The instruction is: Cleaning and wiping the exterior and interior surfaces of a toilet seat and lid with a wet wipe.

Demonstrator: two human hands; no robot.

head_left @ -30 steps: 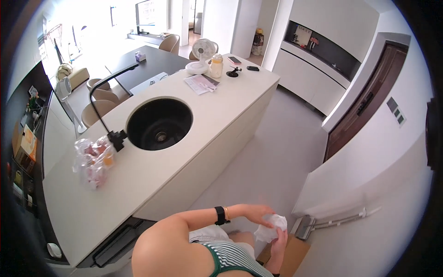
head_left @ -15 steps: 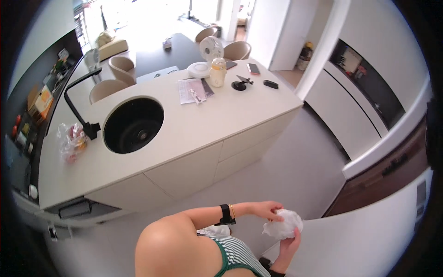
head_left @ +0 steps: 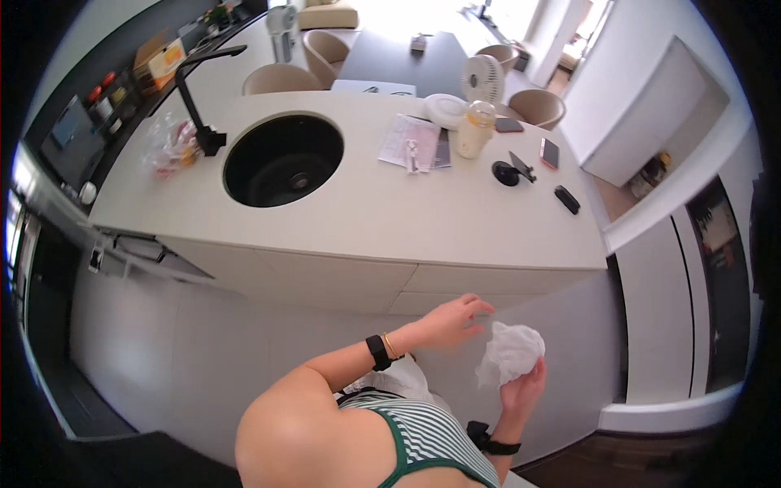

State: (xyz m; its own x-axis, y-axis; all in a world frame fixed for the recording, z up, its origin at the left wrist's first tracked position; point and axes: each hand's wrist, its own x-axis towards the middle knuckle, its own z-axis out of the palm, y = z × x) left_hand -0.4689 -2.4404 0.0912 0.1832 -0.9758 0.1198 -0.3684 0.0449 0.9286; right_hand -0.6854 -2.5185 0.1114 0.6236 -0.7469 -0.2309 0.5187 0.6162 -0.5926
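"What's around, left to right?"

"Along the pale surface (head_left: 350, 215): a clear plastic bag (head_left: 169, 146), black tap (head_left: 189, 98), round sink (head_left: 272, 159), papers (head_left: 399, 140), a cream bottle (head_left: 470, 137), a black stand (head_left: 506, 173), a phone (head_left: 550, 154). That surface stands just beyond the hands."

"What's different?"

"A moment ago both hands touch the crumpled white wad (head_left: 512, 350); now the left hand (head_left: 450, 323) is off it, empty, fingers loosely spread."

"And the wad?"

"Right of the left hand, just apart from it, gripped at its lower right edge by the right hand (head_left: 523, 389), above the floor (head_left: 244, 350)."
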